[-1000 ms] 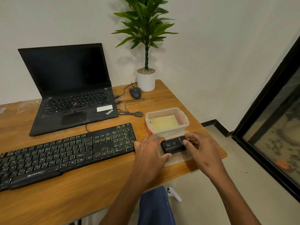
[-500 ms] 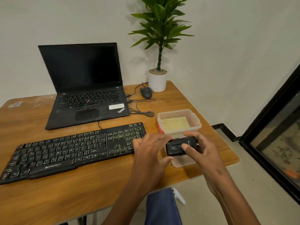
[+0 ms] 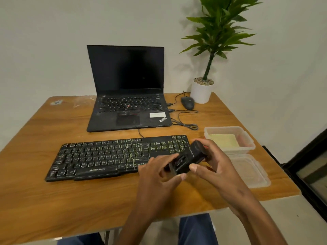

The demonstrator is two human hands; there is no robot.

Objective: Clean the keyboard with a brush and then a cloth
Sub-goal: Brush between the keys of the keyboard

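Left hand (image 3: pixel 159 175) curled round the near end of the brush (image 3: pixel 187 159), thumb and fingertips pinching it at its lower left. Right hand (image 3: pixel 215 167) wrapped round the far end, thumb on the near face, fingers behind. Brush: small black block, tilted up to the right, off the table, held over the keyboard's right end. Bristles not discernible. Keyboard (image 3: pixel 106 156) flat on the table (image 3: pixel 53 200), mid-left, untouched. Laptop (image 3: pixel 127 96) open behind it, screen dark. Mouse (image 3: pixel 187 102) and loose cable right of the laptop, plant pot (image 3: pixel 200 92) at the far right corner. Clear tub (image 3: pixel 230 140) right of the keyboard with the yellow cloth (image 3: pixel 223 140) inside; its lid (image 3: pixel 251 171) lying flat just in front of it, near the right hand. Versus half a second back: brush then sat low over the lid, roughly level, gripped from both sides; now lifted, swung left over the numpad and tipped up at the right end. Left hand shifted from a top-side grip to pinching the near end. Lid bare now. Keyboard, tub, cloth, laptop unchanged on the table; camera view swung left and pulled back, whole table top now visible.
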